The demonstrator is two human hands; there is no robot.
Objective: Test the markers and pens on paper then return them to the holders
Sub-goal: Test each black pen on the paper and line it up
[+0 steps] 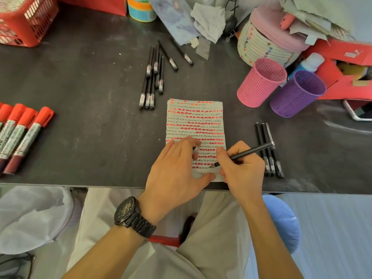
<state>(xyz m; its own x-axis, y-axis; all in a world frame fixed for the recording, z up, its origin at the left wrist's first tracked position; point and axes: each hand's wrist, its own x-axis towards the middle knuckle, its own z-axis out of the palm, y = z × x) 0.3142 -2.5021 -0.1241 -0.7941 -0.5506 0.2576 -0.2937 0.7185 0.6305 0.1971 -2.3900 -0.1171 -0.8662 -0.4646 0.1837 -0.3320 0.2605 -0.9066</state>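
A sheet of paper covered with red marks and black scribbles lies at the table's front edge. My right hand grips a black pen, its tip touching the paper's lower part. My left hand presses on the paper's lower left, thumb stretched along the bottom, and pinches a small pen cap between its fingers. Several black pens lie behind the paper. Three more pens lie to its right. Red markers lie at the left. Pink and purple mesh holders stand at the right, nothing visible inside.
A red basket stands at the back left and a tape roll at the back. A woven basket, cloths and a red box crowd the back right. A phone lies beside the purple holder.
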